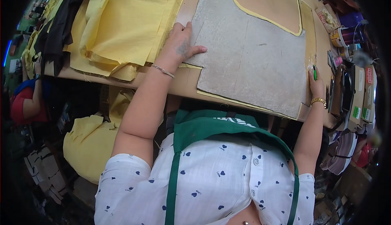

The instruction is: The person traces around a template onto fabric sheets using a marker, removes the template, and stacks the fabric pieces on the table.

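A large grey pattern board (pixel 260 58) with a cut-out at its far side lies on yellow fabric (pixel 266 20), which shows as a thin border around its edges. My left hand (pixel 181 42) rests at the board's left edge, thumb stretched out over the board and fingers apart. At the board's right edge, my right hand (pixel 317 85) is closed around a green pen (pixel 315 73). The pen points away from me, beside the yellow strip there. Its tip is too small to make out.
A stack of yellow cloth (pixel 126 25) lies left of the board, with dark cloth (pixel 57 33) beyond it. To the right are a mug (pixel 341 37), boxes (pixel 358 90) and small tools. More yellow cloth (pixel 87 143) hangs below the table. A person (pixel 30 99) is at far left.
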`<action>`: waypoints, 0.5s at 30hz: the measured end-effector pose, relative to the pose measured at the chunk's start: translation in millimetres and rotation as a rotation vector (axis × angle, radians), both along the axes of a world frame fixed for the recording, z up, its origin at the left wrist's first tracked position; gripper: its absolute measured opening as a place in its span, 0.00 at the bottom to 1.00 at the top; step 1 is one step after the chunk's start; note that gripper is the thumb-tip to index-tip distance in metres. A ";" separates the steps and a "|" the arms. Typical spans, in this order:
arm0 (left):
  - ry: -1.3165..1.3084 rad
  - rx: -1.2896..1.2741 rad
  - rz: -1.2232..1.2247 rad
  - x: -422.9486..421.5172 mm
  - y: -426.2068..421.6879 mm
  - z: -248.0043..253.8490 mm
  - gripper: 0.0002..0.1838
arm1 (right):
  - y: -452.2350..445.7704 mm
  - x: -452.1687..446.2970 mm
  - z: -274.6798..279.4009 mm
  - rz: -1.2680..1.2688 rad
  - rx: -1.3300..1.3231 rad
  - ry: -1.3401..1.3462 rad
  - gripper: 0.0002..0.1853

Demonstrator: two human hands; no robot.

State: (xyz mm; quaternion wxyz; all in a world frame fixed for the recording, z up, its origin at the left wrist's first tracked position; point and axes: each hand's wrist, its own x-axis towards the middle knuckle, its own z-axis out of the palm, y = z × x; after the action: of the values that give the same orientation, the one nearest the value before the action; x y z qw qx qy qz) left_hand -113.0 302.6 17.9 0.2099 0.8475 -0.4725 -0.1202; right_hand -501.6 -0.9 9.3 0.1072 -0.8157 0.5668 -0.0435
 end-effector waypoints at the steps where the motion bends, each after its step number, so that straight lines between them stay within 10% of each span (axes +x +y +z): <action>1: -0.001 -0.005 -0.008 0.3 1.2 -0.7 0.46 | -0.2 -0.5 -0.6 0.005 -0.006 0.000 0.29; 15: -0.143 -0.291 -0.223 7.7 1.4 -11.1 0.35 | 11.1 13.7 21.3 -0.042 0.070 0.099 0.29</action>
State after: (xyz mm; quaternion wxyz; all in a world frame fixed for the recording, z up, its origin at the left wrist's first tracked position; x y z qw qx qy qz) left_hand -105.4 304.0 6.8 0.2813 0.7570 -0.5896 -0.0128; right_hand -487.9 10.2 30.6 0.1066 -0.8005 0.5895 0.0147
